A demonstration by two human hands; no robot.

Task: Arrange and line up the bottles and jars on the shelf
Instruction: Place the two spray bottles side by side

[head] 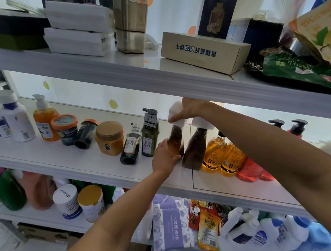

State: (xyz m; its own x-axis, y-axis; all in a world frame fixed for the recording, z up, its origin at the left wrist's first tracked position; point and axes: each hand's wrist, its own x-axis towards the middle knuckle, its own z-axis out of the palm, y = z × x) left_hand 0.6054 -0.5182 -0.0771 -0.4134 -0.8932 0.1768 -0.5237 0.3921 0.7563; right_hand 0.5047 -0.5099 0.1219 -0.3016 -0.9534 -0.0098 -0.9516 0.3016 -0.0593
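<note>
My left hand (164, 158) curls round the base of the brown bottle (175, 139) and my right hand (190, 111) grips its white cap (175, 108). I'm steadying it just left of its twin bottle (195, 150), mid-row on the middle shelf (67, 157), so the pair lines up. It's possibly not set down yet.

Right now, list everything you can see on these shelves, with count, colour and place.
cardboard box: one, tan, top shelf centre
foam boxes: two, white, top shelf left
white bottles: two, blue labels, middle shelf left
pump bottle: one, orange, middle shelf left
jars: two, orange lid and amber, middle shelf left
dark bottles: three, black or green, middle shelf
twisted bottles: two, brown, white caps, middle shelf centre
yellow bottles: two, yellow, right of twisted bottles
red bottles: count unclear, red, right of yellow
canisters: two, white, bottom shelf left
left hand: grips one twisted bottle's body
right hand: grips its white cap
</note>
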